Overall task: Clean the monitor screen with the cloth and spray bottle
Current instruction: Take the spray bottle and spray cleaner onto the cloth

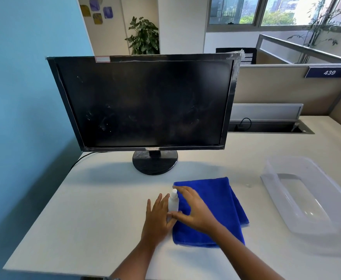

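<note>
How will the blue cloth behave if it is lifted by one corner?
The blue cloth looks soft and plush, lying folded in layers, so it would probably unfold and hang limp rather than hold its shape. It seems light for its size. Its fuzzy surface should grip well, so slipping from a hand seems unlikely.

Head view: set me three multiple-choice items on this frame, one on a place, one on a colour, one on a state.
1. Where does the clear plastic bin stand?
A. right of the cloth
B. behind the monitor
C. left of the monitor

2. What colour is the cloth?
A. white
B. blue
C. green

3. The monitor screen is:
A. showing a picture
B. covered by the cloth
C. dark and smudged

Key:
1 A, it sits at the desk's right side.
2 B, the folded cloth is blue.
3 C, pale smears show on the black screen.
</note>
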{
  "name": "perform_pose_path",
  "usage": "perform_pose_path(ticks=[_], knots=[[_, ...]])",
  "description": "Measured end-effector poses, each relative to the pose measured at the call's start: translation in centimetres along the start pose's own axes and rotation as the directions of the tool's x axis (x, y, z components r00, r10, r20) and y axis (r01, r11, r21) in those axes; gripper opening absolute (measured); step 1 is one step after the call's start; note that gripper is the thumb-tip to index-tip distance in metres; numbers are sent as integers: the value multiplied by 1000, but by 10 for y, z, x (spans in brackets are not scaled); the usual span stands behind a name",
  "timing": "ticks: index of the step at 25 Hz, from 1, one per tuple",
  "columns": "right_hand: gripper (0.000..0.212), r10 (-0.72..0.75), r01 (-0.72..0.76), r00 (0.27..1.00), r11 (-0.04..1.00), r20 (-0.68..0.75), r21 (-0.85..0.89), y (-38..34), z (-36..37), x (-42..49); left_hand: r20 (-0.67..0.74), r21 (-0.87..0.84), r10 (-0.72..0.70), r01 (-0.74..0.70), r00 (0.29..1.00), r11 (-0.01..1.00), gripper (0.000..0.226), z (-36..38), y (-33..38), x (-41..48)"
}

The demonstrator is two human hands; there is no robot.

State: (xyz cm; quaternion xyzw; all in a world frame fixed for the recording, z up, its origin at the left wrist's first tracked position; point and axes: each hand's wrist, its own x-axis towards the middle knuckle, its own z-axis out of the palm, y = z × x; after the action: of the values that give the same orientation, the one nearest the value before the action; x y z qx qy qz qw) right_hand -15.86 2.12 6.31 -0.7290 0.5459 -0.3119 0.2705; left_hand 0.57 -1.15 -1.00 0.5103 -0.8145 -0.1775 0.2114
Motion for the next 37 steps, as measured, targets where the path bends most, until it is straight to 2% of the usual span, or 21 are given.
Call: perform_pose_path(ticks=[1,4,6,8,11,14,16,18,21,25,28,30,33,37], knots=[[61,13,-12,1000,999,-28,30,-3,7,1,-8,14,20,-20,1000,1000,67,0,0,-1],[26,148,-94,969,960,-197,263,-6,7,-1,-23,42,75,-74,997,996,78,-1,3,-2],[22,268,-123,911,903,-314,412,-1,-6,-6,26,74,108,-109,994,991,76,-1,2,-2],[25,430,-136,821,788,-377,600,7,-21,-9,117,135,139,-154,983,979,68,-1,1,-2],[27,652,-220,692,598,-308,770,18,-33,-9,193,215,149,-190,970,958,59,-2,2,-2],[22,782,-414,605,470,-150,780,29,-27,-11,205,179,119,-157,972,971,57,-4,3,0],[28,814,-489,574,423,-84,763,36,-20,-15,201,137,115,-144,973,980,56,-5,2,1],[32,826,-505,560,406,-69,762,38,-18,-20,173,83,127,-143,977,986,56,-8,2,6],[33,828,-530,559,402,-49,746,34,-20,-25,130,61,208,-218,969,974,57,-15,-3,17],[34,771,-485,634,452,-55,749,30,-20,-26,155,54,241,-252,958,966,60,-13,-14,23],[40,717,-399,697,374,11,837,24,-17,-23,148,52,240,-250,959,967,60,-9,-15,24],[38,731,-413,680,309,64,857,21,-13,-20,137,45,247,-255,959,966,60,-9,-15,25],[36,769,-454,617,174,167,874,19,-8,-16,128,43,260,-267,957,963,60,-9,-16,24],[40,744,-433,641,148,189,889,14,-3,-13,130,32,268,-274,955,961,58,-11,-16,22]])
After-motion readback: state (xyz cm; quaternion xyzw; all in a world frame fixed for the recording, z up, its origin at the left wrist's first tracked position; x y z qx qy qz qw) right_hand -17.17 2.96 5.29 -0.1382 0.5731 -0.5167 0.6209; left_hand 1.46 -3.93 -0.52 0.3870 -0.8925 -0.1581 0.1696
